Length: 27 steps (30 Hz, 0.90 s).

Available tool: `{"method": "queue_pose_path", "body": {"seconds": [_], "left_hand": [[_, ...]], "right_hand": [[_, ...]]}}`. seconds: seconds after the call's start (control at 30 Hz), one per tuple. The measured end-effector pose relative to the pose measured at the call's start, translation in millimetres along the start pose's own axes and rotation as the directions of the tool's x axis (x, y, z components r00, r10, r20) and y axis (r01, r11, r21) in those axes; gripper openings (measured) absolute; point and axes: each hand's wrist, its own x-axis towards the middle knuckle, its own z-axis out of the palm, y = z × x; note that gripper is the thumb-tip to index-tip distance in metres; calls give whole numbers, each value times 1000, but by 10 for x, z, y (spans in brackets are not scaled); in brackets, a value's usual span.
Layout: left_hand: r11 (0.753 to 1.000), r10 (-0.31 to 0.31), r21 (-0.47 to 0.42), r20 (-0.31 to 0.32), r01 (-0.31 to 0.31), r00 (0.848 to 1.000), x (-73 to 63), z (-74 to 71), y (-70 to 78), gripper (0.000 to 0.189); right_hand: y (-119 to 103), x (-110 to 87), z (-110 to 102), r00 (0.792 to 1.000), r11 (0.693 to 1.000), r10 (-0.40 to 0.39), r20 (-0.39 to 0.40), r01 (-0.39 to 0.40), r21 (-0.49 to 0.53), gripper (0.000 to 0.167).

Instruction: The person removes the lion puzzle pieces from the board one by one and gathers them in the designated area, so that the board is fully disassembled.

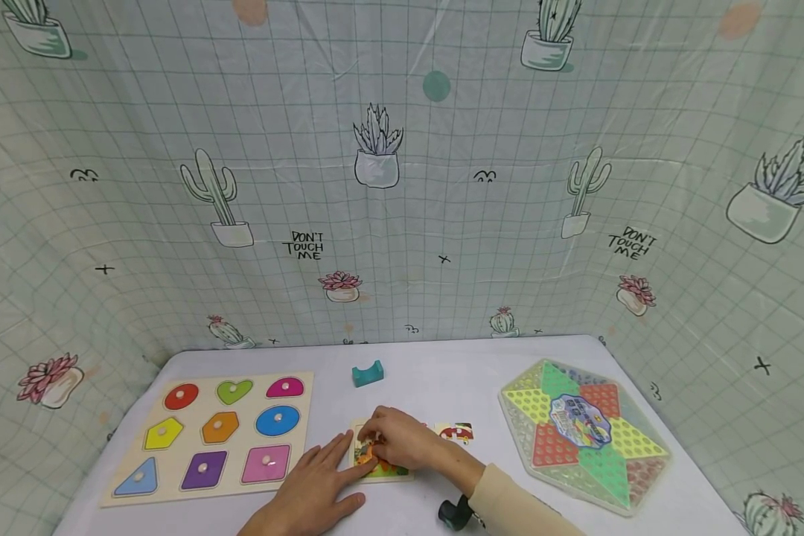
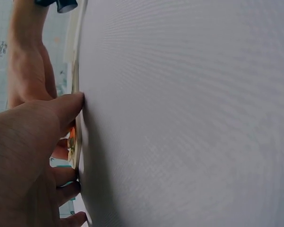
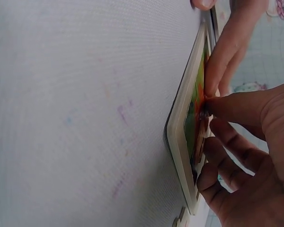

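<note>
A small wooden jigsaw puzzle [image 1: 402,476] with a green and orange picture lies flat on the table, its pale raised rim showing in the right wrist view. My right hand [image 1: 402,439] is bent over it, thumb and fingertips pinching an orange puzzle piece [image 1: 367,451] at the picture's surface; the grip is partly hidden. Palm down at the left, my left hand [image 1: 318,484] has its fingers spread. Its index finger reaches onto the picture, close to the right thumb, and its thumb rests on the tablecloth.
Left stands a knobbed shape board [image 1: 194,439]. A hexagonal checkers board [image 1: 583,435] lies right. Beyond the puzzle is a teal block [image 1: 368,374]. A picture piece with a red car [image 1: 455,432] lies beside the right wrist, and a black object [image 1: 454,514] is near the sleeve.
</note>
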Motion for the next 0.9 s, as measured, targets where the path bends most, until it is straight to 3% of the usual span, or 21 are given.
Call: {"method": "queue_pose_path", "body": {"seconds": [0.47,0.9], "left_hand": [[1000,6,21,23,-7,1000,1,5,-14,55],[1000,11,0,10,-11,1000,2,-9,-11,55]], "right_hand": [[11,-13,-41,1000,995,7,-7,-7,95,17],[11,-42,-40,1000,969,-1,-29,8,246,15]]}}
